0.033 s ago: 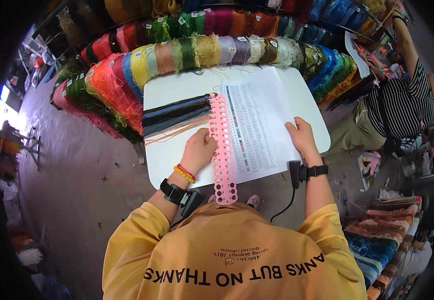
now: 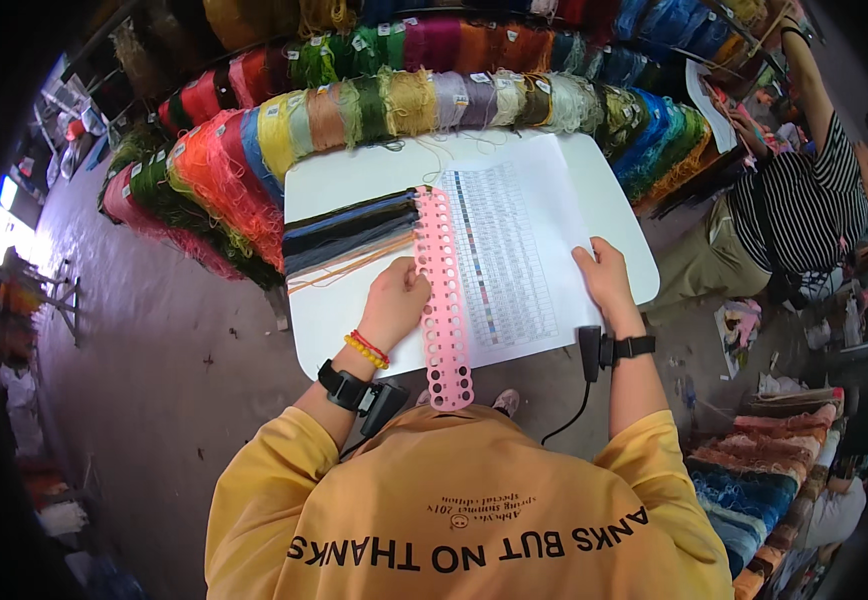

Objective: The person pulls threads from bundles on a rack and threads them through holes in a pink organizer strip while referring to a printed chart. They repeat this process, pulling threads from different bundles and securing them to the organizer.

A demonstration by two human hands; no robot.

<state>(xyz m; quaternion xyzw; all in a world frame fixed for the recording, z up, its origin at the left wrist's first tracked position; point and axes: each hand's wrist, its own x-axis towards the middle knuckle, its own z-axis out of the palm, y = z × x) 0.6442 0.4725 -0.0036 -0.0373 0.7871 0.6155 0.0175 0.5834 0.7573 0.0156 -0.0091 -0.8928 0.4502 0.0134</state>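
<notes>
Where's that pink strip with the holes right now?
In the head view, the pink perforated strip is near the middle, between the left hand and the printed chart grid.

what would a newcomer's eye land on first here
Probably the row of colourful thread skeins arching behind the white tabletop. Next, perhaps, the pink holed strip running down past the tabletop's near edge, with dark, blue and orange threads stretching left from its upper part and the left hand at its left edge.

On my remote feed I see rows of multicoloured skeins [image 2: 416, 103], a striped-shirted co-worker [image 2: 792, 212], and blue-and-rust yarn [image 2: 749, 495] at lower right.
</notes>
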